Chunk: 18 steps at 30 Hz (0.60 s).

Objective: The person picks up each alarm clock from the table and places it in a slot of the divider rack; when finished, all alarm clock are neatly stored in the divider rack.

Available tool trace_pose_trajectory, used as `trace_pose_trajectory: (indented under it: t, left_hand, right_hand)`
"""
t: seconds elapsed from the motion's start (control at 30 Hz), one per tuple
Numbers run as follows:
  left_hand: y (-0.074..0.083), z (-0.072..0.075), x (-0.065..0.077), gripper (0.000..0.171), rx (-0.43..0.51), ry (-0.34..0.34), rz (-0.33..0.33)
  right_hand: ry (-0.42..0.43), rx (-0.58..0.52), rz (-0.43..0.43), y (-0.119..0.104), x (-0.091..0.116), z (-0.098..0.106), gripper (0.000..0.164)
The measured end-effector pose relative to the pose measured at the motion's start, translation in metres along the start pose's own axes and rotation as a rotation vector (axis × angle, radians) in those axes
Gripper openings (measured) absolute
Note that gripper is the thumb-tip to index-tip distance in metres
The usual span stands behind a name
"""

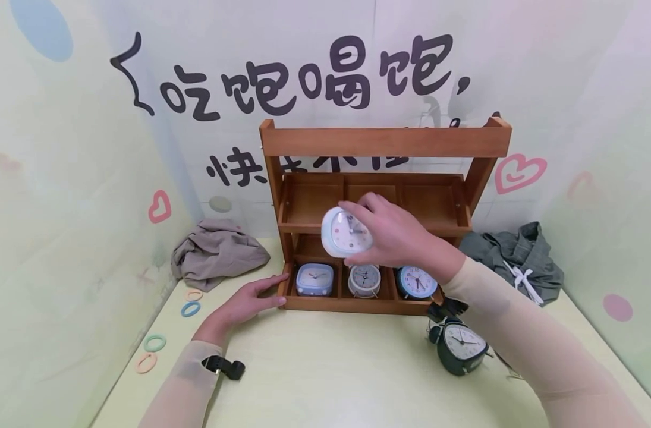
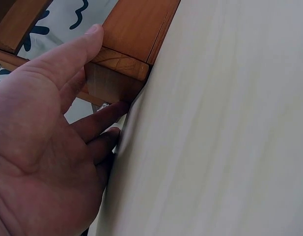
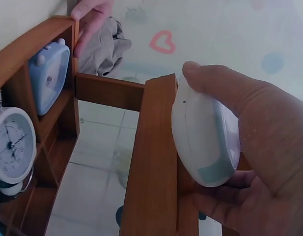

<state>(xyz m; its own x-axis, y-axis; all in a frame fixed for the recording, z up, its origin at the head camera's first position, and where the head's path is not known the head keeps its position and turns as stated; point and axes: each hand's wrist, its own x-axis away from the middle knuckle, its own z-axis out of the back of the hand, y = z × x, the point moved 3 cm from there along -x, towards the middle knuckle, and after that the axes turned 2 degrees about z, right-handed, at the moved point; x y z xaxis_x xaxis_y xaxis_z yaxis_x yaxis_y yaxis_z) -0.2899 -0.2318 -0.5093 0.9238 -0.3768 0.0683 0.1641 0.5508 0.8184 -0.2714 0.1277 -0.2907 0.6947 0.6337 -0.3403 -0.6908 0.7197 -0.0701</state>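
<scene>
My right hand (image 1: pixel 392 232) holds a small white alarm clock with a pale blue rim (image 1: pixel 346 232) in the air before the upper tier of a brown wooden shelf rack (image 1: pixel 384 142). In the right wrist view, the thumb lies over one edge of this white clock (image 3: pixel 198 137) and fingers come from beneath. My left hand (image 1: pixel 252 300) grips the rack's lower left corner, its thumb on the front and fingers round the side (image 2: pixel 48 128). The lower tier has a blue square clock (image 1: pixel 315 279), a white round clock (image 1: pixel 364 280) and a blue-rimmed round clock (image 1: pixel 417 282), one per compartment.
A dark green alarm clock (image 1: pixel 461 346) stands on the table below my right forearm. Brown cloth (image 1: pixel 218 252) lies left of the rack and dark grey cloth (image 1: pixel 518 255) right of it. Several coloured rings, including a blue ring (image 1: pixel 190 309), lie along the left edge.
</scene>
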Motion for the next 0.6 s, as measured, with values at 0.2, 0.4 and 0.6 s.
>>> trace_pose_trajectory:
  t: [0.2,0.4,0.6]
  left_hand:
    - [0.000,0.000,0.000,0.070,0.019,0.003,-0.002]
    - [0.000,-0.001,-0.001,0.072,0.026,-0.005,0.001]
    - [0.001,0.000,-0.001,0.071,0.020,-0.001,0.018]
  right_hand:
    - [0.020,-0.013,-0.053,0.000,-0.032,-0.001,0.113]
    - [0.043,-0.025,-0.079,0.000,-0.060,-0.006,0.113]
    - [0.071,-0.032,-0.052,-0.001,-0.082,-0.009,0.110]
